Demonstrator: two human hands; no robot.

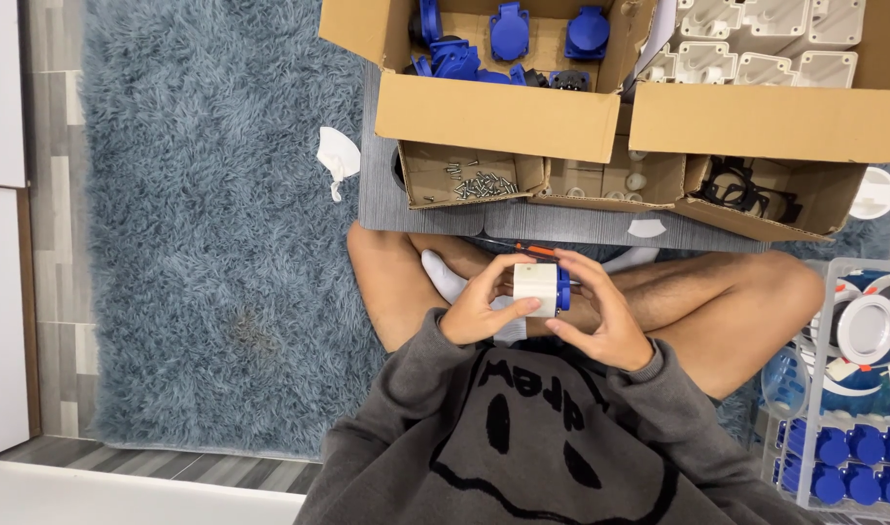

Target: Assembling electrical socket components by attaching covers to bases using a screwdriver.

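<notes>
Both hands hold the white socket box (536,289) over the lap. Left hand (476,309) fingers pinch its near side; right hand (605,326) fingers clasp the blue insert (562,289). Keep the insert square and press evenly.

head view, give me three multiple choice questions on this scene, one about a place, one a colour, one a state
1. Where do the loose screws lie?
A. in a small open cardboard box
B. on the rug
C. in the clear bin

2. What colour is the front of the white block held between the hands?
A. red
B. blue
C. green

3. How is the block held?
A. by the left hand alone
B. by both hands, with the right hand on its other side
C. it rests on the rug

Answers:
1 A, the screws sit heaped in the small box in front of the knees.
2 B, a blue part shows on the block's right side.
3 B, fingers of both hands close around it.
</notes>
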